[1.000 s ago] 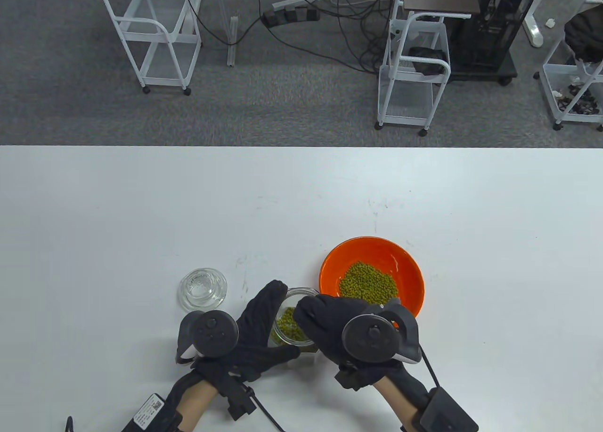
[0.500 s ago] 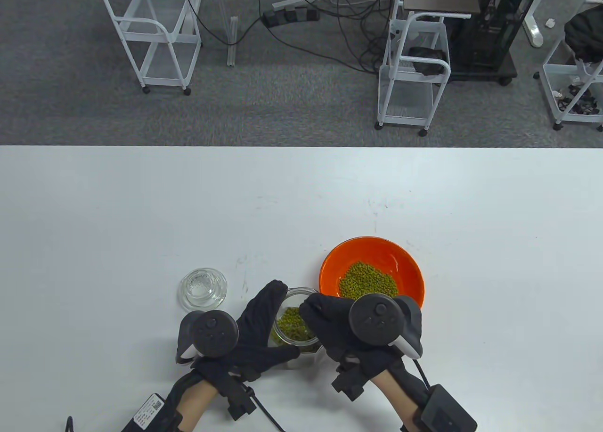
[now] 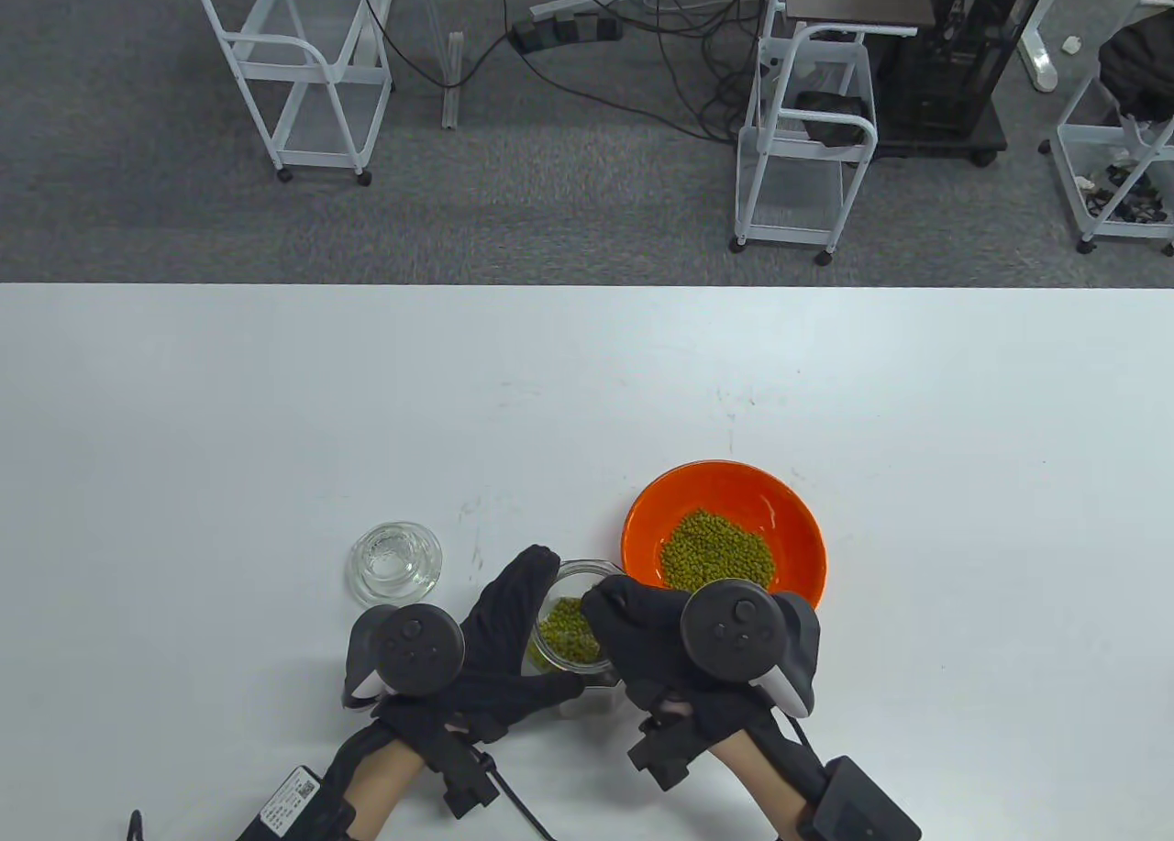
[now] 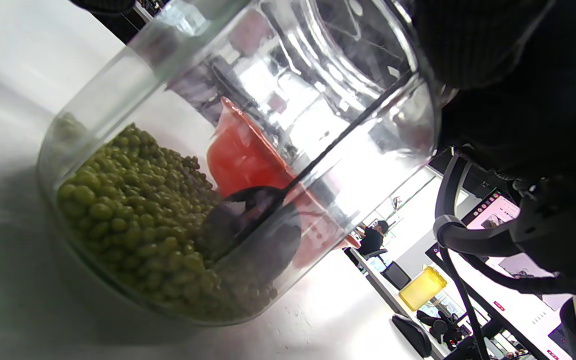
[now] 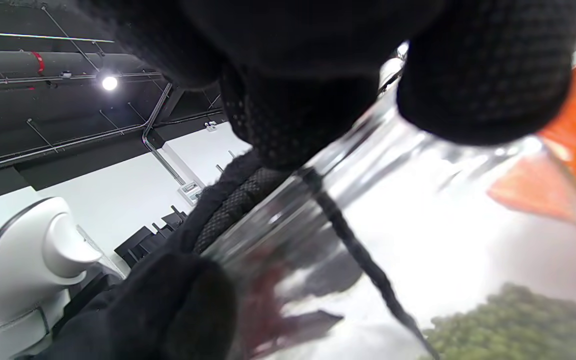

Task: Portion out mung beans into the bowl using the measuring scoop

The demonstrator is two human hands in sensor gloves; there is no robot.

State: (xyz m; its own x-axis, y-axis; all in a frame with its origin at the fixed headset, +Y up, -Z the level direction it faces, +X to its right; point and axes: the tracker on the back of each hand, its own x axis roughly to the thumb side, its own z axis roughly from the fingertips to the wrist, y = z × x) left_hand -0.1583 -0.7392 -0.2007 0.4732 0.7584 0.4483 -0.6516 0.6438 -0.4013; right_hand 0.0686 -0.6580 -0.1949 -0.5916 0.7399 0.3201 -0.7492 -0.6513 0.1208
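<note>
Table view: left hand (image 3: 500,644) wraps glass jar (image 3: 573,628) of mung beans (image 3: 569,628); right hand (image 3: 656,644) pinches scoop (image 4: 253,227) dipped inside; orange bowl (image 3: 725,492) just beside.

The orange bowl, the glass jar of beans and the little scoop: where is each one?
orange bowl (image 3: 729,488): table view, bare inner wall at the far side.
glass jar (image 4: 288,95): left wrist view, clear upper wall.
scoop (image 4: 248,220): left wrist view, dark head down among the beans.
</note>
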